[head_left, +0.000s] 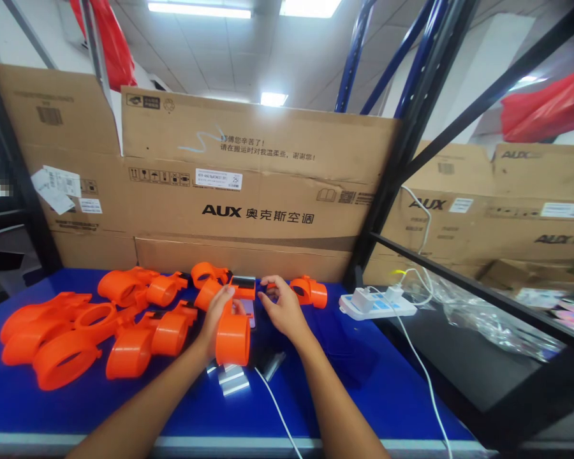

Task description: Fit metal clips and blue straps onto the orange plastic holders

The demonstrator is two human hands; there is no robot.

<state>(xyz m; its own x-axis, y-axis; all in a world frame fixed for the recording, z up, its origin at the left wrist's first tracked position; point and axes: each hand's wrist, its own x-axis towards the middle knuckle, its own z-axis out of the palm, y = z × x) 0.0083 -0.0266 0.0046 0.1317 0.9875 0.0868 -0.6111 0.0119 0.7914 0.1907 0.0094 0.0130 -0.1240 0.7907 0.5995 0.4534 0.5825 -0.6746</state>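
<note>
My left hand (215, 313) is closed around an orange plastic ring-shaped part (233, 341), holding it above the blue tabletop. A dark strip with a pale edge (243, 284) shows at the part's far end; I cannot tell whether it is attached. Just to the right, my right hand (283, 310) has its thumb and fingers curved and apart, with nothing visible between them. Beneath the held part, a phone-like object with a lit screen (249, 312) is partly hidden. Beyond my right hand lies another orange ring part (310, 291).
Several orange ring parts (67, 360) cover the table's left side. Silvery pieces (233, 380) and a white cable (280, 408) lie near the front. A white power strip (375, 306) sits at right, beside a black rack post (387, 185). Cardboard (172, 210) walls the back.
</note>
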